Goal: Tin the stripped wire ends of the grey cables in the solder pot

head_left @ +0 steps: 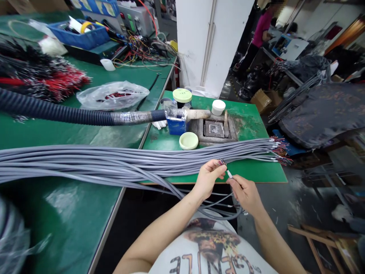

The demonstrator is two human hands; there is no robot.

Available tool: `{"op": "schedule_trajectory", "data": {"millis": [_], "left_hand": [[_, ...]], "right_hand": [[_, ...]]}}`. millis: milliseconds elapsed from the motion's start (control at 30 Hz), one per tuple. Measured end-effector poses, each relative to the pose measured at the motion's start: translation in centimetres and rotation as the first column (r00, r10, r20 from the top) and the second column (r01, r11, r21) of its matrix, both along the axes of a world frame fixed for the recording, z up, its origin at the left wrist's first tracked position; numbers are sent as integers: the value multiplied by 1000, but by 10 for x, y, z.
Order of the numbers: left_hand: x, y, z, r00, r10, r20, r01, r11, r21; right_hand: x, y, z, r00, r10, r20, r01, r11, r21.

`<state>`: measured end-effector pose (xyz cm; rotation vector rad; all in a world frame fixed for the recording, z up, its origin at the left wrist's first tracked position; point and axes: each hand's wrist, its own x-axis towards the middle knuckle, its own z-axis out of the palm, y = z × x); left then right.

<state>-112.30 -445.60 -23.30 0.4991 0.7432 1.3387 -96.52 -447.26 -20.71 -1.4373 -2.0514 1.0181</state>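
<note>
The grey cable end (221, 163) is pinched by the left hand (209, 179), and a small white tip (229, 174) by the right hand (245, 195), the hands held close together over the near edge of the green bench (256, 170). The long cable bundle (114, 161) is laid across that bench, seemingly to keep its ends within reach.

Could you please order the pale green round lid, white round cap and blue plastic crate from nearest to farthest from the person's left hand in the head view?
From the left hand:
1. Pale green round lid, ahead on the green table
2. White round cap, farther ahead
3. Blue plastic crate, far left on the long bench
</note>
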Motion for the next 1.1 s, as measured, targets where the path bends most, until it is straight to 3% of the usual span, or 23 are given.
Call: {"op": "schedule_trajectory", "data": {"millis": [167, 267, 367, 467, 533, 600, 667, 733, 800, 967, 1100], "left_hand": [[10, -3, -3, 994, 91, 61, -89, 995, -38], [15, -6, -8, 988, 155, 9, -155, 988, -8], [14, -13, -11, 924, 285, -256, -236, 950, 206], [9, -18, -14, 802, 390, -453, -157, 869, 469], [5, -17, -16, 852, 321, -414, -102, 876, 471], [1, -11, -17, 951, 179, -252, -85, 935, 344], [-2, -3, -17, 996, 52, -68, -37, 979, 199], [-7, 5, -15, 999, -33, 5, 32, 991, 132], [-11, 11, -13, 995, -100, -16, 101, 985, 142], [-17, 14, -11, 987, -128, -95, 144, 972, 185], [-8, 8, -10, 987, -158, -5, 157, 979, 126]], "right_hand": [[-3, -1, -2, 996, -67, -64, 65, 998, -21], [-6, -1, 0, 993, -70, -94, 63, 995, -76], [-5, -1, 2, 982, -101, -159, 78, 987, -144], [-1, 0, 3, 964, -152, -217, 113, 976, -184], [2, 1, 3, 957, -161, -240, 112, 972, -206], [4, 0, 4, 953, -152, -261, 91, 968, -232], [4, -1, 5, 954, -126, -272, 55, 966, -254], [4, -2, 5, 957, -98, -275, 22, 964, -265], [3, -2, 6, 960, -74, -272, -1, 965, -264], [3, 1, 10, 977, 3, -211, -59, 964, -258], [-7, 4, 12, 990, -11, -143, -5, 994, -111]]}}
